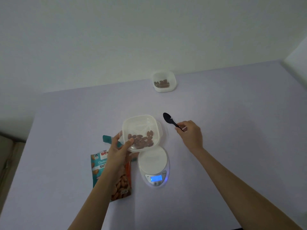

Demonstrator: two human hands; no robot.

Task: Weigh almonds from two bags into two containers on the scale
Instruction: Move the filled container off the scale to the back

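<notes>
Left hand grips the near corner of the clear container, thumb over the rim. The tub is in the air, tipped toward the camera, just above and beyond the white scale at centre frame, not resting on the platform. The almonds lie bunched in its low side. Right hand, well apart to the right, pinches the handle of a black spoon, bowl pointing up-frame. Here's the danger: it's a one-corner hold on a tilted, open tub, so a touch more tip and those nuts roll over the lip onto the lilac surface, and the portion is lost. Set down off-centre on that small platform, it could slide off or spoil the reading. The display glows blue, digits too blurred to read. Lower left, under the left forearm, lies the teal bag: red letters "Koh-", then "Prote" and "ROAST", the rest covered by the arm. An orange edge beside it may be the other bag; I can't tell. Upper centre, the second container sits alone near the far edge, almonds inside.
</notes>
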